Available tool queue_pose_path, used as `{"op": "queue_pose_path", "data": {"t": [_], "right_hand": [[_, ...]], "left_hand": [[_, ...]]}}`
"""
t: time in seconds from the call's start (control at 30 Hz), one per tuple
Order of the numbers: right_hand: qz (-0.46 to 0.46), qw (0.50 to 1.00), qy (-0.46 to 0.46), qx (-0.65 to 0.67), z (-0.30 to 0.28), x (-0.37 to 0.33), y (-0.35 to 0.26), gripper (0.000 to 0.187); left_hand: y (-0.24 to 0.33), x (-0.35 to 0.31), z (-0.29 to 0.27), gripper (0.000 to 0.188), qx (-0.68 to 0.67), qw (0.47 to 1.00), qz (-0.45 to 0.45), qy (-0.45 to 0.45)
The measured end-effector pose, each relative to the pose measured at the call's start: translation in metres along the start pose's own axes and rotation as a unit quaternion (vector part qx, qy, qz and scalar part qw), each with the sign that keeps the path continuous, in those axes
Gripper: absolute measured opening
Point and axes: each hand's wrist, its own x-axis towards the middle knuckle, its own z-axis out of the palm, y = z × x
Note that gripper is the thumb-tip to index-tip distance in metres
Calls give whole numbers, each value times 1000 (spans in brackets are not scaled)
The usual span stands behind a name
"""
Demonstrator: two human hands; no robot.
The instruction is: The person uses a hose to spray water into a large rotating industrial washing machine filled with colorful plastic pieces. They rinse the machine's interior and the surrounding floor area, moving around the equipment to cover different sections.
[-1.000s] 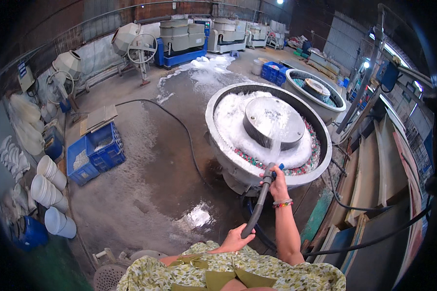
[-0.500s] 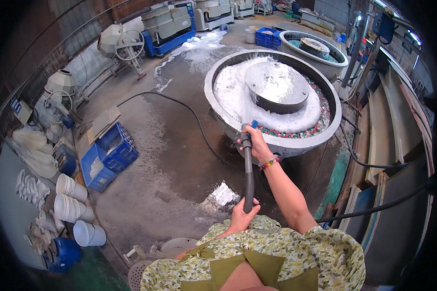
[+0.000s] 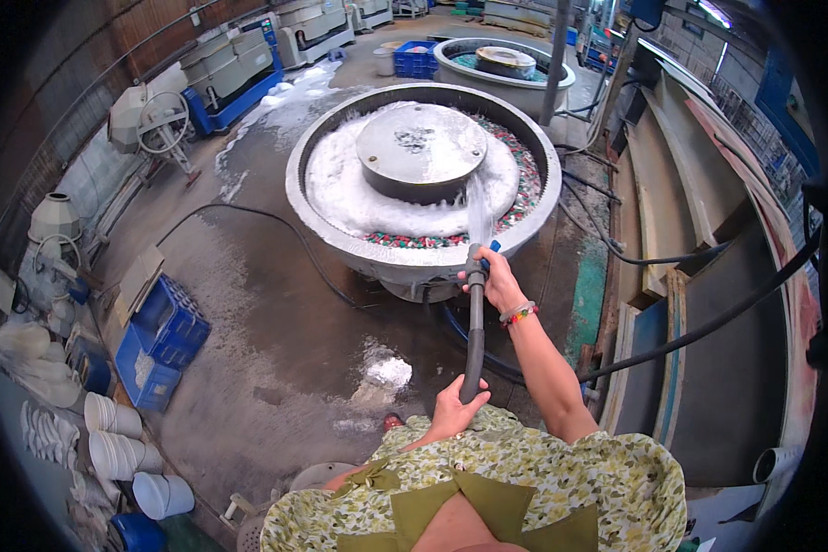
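My right hand (image 3: 498, 281) is closed around the grey valve end of a black hose (image 3: 476, 342), close to its blue lever (image 3: 494, 247). Lower down, my left hand (image 3: 457, 408) grips the same hose near my waist. Water (image 3: 479, 213) sprays from the nozzle into a large round grey tub (image 3: 301, 189). White foam (image 3: 340, 189) fills much of the tub around a raised round metal centre (image 3: 421, 138). Small red, green and white pieces (image 3: 527, 180) show along the tub's right and near sides.
A second round tub (image 3: 552, 81) stands behind, beside a blue crate (image 3: 415, 61). Blue crates (image 3: 161, 336) and white buckets (image 3: 163, 496) sit at left. Wooden troughs (image 3: 676, 198) line the right, crossed by a black hose (image 3: 708, 331). Wet floor surrounds the tub.
The view has turned right, so the tub appears further left. The nozzle has swung from the tub's near left to its near right, and the spray now lands there. Both hands keep their hold.
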Motion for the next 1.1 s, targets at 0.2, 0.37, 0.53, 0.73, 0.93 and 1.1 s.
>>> {"op": "queue_pose_path", "data": {"t": [0.2, 0.37, 0.53, 0.73, 0.93, 1.1], "right_hand": [[-40, 999, 5, -2, -21, -15, -20, 39], [-38, 999, -20, -20, 3, -15, -17, 47], [-3, 995, -78, -55, 55, 0, -5, 54], [35, 991, -103, -83, 125, 6, 31, 28], [29, 972, -191, -135, 177, 14, 54, 29], [31, 971, -196, -133, 197, 14, 66, 30]], "left_hand": [[-10, 4, 24, 14, -15, 999, 24, -36], [-14, 1, 22, 11, -52, 998, 11, -26], [-4, -2, 5, 10, -106, 994, -29, -3], [-25, -8, -24, 8, -145, 987, 2, 75], [-26, -12, -47, 10, -177, 975, 26, 132], [-28, -17, -68, 10, -136, 980, 38, 138]]}}
